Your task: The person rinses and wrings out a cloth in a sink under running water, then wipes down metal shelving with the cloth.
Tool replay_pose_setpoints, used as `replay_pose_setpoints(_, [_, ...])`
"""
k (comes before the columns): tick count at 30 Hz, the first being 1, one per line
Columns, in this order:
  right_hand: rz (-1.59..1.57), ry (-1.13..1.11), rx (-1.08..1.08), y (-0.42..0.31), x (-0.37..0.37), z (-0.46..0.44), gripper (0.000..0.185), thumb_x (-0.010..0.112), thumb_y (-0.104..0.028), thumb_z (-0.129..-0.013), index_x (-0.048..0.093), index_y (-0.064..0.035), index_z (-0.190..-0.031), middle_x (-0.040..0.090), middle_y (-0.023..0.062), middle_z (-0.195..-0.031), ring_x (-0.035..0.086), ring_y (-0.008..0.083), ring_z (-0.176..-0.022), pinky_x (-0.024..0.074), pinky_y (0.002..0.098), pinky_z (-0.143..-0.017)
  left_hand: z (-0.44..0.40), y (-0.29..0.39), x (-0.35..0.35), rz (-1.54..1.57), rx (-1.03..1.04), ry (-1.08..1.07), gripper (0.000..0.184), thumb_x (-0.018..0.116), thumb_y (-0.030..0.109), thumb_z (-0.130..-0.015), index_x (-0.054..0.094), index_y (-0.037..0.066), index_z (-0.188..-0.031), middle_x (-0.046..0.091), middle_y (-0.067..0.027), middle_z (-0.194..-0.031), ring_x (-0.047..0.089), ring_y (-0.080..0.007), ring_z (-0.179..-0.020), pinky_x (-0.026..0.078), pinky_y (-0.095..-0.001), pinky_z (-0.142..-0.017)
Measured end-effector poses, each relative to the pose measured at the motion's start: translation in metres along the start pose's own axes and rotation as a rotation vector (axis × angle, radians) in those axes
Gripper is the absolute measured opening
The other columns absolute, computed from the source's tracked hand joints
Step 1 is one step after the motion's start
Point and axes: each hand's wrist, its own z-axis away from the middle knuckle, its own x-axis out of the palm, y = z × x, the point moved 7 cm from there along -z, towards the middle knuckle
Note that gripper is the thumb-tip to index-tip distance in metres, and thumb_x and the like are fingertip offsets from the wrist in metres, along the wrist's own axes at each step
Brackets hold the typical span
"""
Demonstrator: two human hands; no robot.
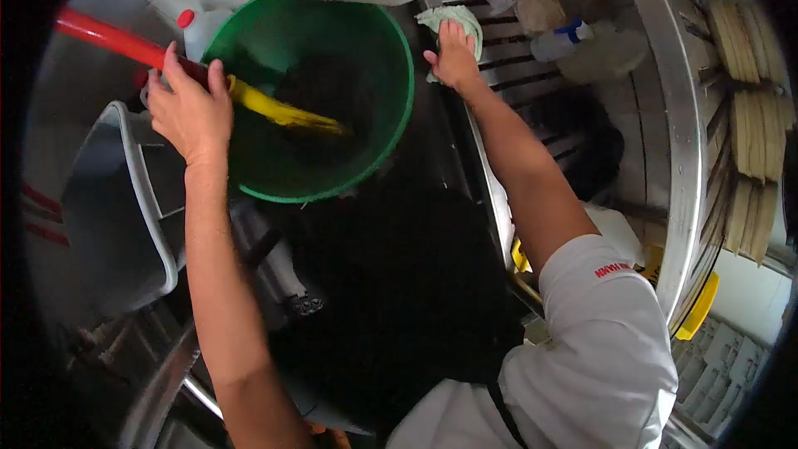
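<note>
My left hand [193, 116] is closed round a long red handle [112, 37], fingers and thumb on either side of it. A narrow yellow end piece [287, 110] continues the line of the handle into a large green tub [409, 91]. The tub's inside is dark, so I cannot make out what the yellow end rests on. Stretched out to the right, my right hand [455, 58] grips a pale green cloth [457, 21]. The cloth presses against the dark surface beside the metal bars of a rack, with my fingers partly over it.
A grey bin [133, 166] stands left of the tub, near a red-capped bottle [199, 33]. On the right rise metal rack posts [677, 116] with a blue-topped bottle [561, 40] behind bars. Stacked tan slabs [752, 133] sit farther right.
</note>
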Motion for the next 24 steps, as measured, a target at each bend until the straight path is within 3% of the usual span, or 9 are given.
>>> replay_pose_setpoints(3, [-0.030,0.064,-0.083,0.000,-0.007,0.011,0.068,0.059,-0.033,-0.092,0.031,0.0039,-0.142,0.031,0.0235,-0.149,0.027,0.0399,-0.139,0.0225,0.0538,-0.113,0.016,0.004,0.030,0.247,-0.121,-0.220,0.081,0.066,0.043,-0.088,0.021,0.018,-0.150,0.055,-0.0215,-0.128,0.057,-0.0415,-0.113,0.046,-0.0476,-0.091])
replay_pose_setpoints(6, [-0.141,0.009,-0.030,0.003,-0.024,0.070,0.068,0.061,-0.023,-0.091,0.029,0.0053,-0.144,0.032,0.0263,-0.149,0.029,0.0410,-0.139,0.0254,0.0524,-0.112,0.008,0.006,0.029,0.425,-0.189,-0.466,0.086,0.061,0.050,-0.091,0.008,0.023,-0.153,0.062,-0.0244,-0.111,0.062,-0.0432,-0.103,0.047,-0.0478,-0.091])
replay_pose_setpoints(7, [-0.133,0.002,0.000,0.001,-0.030,0.093,0.068,0.062,-0.020,-0.090,0.029,0.0063,-0.144,0.034,0.0278,-0.147,0.031,0.0413,-0.138,0.0268,0.0525,-0.111,0.003,0.004,0.029,0.489,-0.196,-0.530,0.086,0.061,0.052,-0.090,0.012,0.021,-0.153,0.066,-0.0197,-0.101,0.065,-0.0390,-0.097,0.047,-0.0441,-0.089])
replay_pose_setpoints(11, [0.053,-0.053,-0.012,-0.009,-0.031,0.097,0.065,0.061,-0.020,-0.090,0.033,0.0077,-0.141,0.035,0.0279,-0.146,0.031,0.0443,-0.136,0.0295,0.0519,-0.109,0.003,0.001,0.037,0.475,-0.123,-0.496,0.089,0.066,0.053,-0.086,0.018,0.019,-0.152,0.064,-0.0182,-0.101,0.066,-0.0363,-0.093,0.049,-0.0443,-0.085])
replay_pose_setpoints(14, [0.038,0.045,-0.059,-0.004,-0.013,0.030,0.066,0.061,-0.022,-0.090,0.033,0.0086,-0.141,0.037,0.0282,-0.145,0.030,0.0432,-0.137,0.0304,0.0511,-0.109,0.009,0.008,0.037,0.396,-0.057,-0.436,0.094,0.068,0.057,-0.083,0.019,0.019,-0.153,0.063,-0.0180,-0.100,0.066,-0.0342,-0.090,0.050,-0.0434,-0.084])
replay_pose_setpoints(16, [-0.023,0.126,-0.124,-0.004,-0.003,-0.038,0.057,0.060,-0.022,-0.088,0.040,0.0081,-0.133,0.040,0.0258,-0.140,0.037,0.0414,-0.130,0.0310,0.0501,-0.107,0.008,0.010,0.038,0.379,-0.042,-0.438,0.097,0.069,0.059,-0.081,0.018,0.018,-0.153,0.063,-0.0180,-0.101,0.066,-0.0332,-0.089,0.050,-0.0430,-0.083])
replay_pose_setpoints(20, [0.161,0.143,-0.173,0.014,0.056,-0.137,0.053,0.056,-0.017,-0.089,0.041,0.0029,-0.135,0.046,0.0227,-0.137,0.040,0.0424,-0.127,0.0329,0.0507,-0.106,0.010,0.010,0.040,0.373,-0.019,-0.445,0.098,0.069,0.060,-0.080,0.019,0.017,-0.153,0.062,-0.0188,-0.103,0.066,-0.0324,-0.089,0.050,-0.0427,-0.083])
replay_pose_setpoints(24, [-0.073,0.228,-0.194,0.000,0.010,-0.061,0.050,0.054,-0.017,-0.091,0.042,0.0052,-0.134,0.044,0.0242,-0.138,0.039,0.0407,-0.129,0.0306,0.0494,-0.108,0.010,0.009,0.041,0.351,-0.006,-0.438,0.099,0.069,0.060,-0.080,0.019,0.017,-0.153,0.060,-0.0201,-0.109,0.066,-0.0329,-0.093,0.050,-0.0432,-0.084])
